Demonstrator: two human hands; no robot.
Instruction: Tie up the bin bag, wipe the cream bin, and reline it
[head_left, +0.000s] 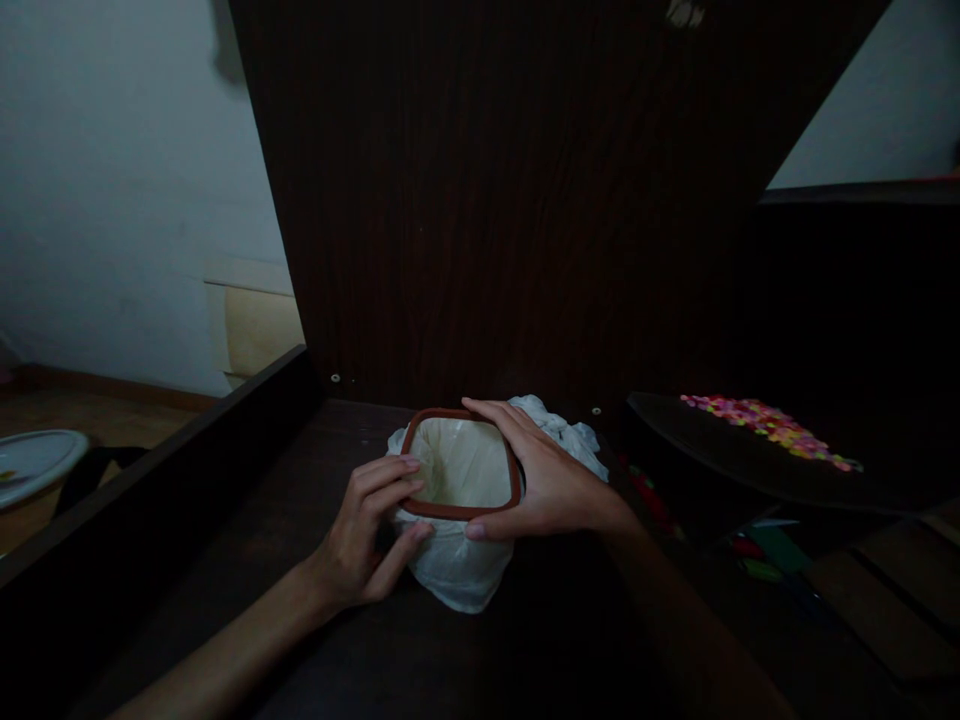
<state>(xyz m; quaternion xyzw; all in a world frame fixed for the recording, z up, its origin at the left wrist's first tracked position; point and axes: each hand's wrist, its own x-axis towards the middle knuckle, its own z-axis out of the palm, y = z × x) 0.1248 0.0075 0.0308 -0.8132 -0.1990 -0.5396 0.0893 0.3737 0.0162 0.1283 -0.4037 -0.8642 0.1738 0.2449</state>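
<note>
A small bin lined with a white plastic bag [457, 570] stands on a dark wooden surface [247, 560], with a reddish-brown square ring [420, 425] pressed over its rim. My left hand [371, 535] grips the ring's near left corner, fingers curled over the rim and thumb against the bag. My right hand [544, 475] clasps the ring's right side, fingers along the far edge and thumb at the near corner. Loose bag material bunches out behind the right hand.
A tall dark wooden panel [525, 200] rises behind the bin. A dark tray [720, 455] with colourful small beads [772, 425] sits at the right, coloured items below it. A white plate [30, 465] lies on the floor at far left. A raised dark edge [165, 450] borders the left.
</note>
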